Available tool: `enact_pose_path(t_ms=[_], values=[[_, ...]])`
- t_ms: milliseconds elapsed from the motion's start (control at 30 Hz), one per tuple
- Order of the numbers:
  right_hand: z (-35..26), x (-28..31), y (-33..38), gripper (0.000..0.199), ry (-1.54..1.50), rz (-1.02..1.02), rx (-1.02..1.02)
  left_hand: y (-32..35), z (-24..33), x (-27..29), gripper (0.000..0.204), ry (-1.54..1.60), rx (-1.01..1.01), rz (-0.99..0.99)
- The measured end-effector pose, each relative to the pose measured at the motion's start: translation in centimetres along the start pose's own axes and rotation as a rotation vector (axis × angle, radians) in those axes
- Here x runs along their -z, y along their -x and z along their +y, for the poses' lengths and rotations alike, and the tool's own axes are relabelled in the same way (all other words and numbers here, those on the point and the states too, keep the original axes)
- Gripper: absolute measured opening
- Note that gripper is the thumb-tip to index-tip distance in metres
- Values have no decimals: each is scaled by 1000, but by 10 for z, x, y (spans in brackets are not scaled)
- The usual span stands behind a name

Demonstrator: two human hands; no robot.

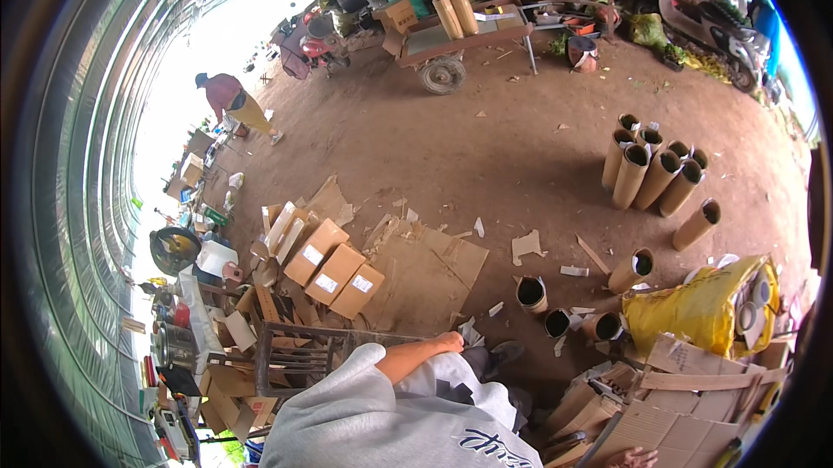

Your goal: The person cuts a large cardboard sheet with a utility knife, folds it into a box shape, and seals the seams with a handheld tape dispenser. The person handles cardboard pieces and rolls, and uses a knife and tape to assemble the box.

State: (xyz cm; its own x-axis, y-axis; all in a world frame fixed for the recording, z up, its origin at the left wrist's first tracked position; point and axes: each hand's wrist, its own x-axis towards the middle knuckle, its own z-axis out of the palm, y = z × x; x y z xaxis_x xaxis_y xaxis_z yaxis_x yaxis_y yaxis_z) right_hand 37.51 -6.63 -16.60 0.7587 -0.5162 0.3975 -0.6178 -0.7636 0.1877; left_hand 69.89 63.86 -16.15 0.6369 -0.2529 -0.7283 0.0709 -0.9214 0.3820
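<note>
My left forearm reaches across my light grey trousers, and my left hand (449,342) rests near my knee. Its fingers turn down out of sight, so their grip is unclear. A pale scrap (471,333) shows just beyond it. At the lower edge, my right hand (635,458) is partly cut off by the frame. Its fingers are apart beside a flattened cardboard box (685,425), and nothing shows in them. Several open brown cardboard tubes stand ahead of me, among them a near tube (531,293) and a tube (632,270) farther right.
A yellow sack (694,316) lies at the right. Small brown cartons (325,268) sit at the left by a wooden chair (291,360). Flat cardboard (434,268) covers part of the dirt floor. Beyond are a cart (460,43), a scooter (707,21) and a bent-over person (234,104).
</note>
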Motion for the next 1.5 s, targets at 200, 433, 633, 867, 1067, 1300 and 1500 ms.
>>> enact_pose_path(t_ms=[200,433,633,867,1067,1300,1500], values=[[0,34,-21,49,-22,-63,123,19,2,-8,31,46,53,-4],[12,15,-6,49,-117,20,152,12,6,4,29,28,28,19],[-16,84,-53,45,-3,149,450,23,-2,-8,28,85,18,92],[-31,73,-48,47,190,320,328,17,-1,-9,30,92,34,100],[-1,38,-18,48,42,-19,211,21,1,-6,31,91,23,85],[-42,162,-80,42,219,158,630,24,10,-1,31,-5,48,21],[-51,146,-80,40,167,297,570,16,6,-2,32,65,61,71]])
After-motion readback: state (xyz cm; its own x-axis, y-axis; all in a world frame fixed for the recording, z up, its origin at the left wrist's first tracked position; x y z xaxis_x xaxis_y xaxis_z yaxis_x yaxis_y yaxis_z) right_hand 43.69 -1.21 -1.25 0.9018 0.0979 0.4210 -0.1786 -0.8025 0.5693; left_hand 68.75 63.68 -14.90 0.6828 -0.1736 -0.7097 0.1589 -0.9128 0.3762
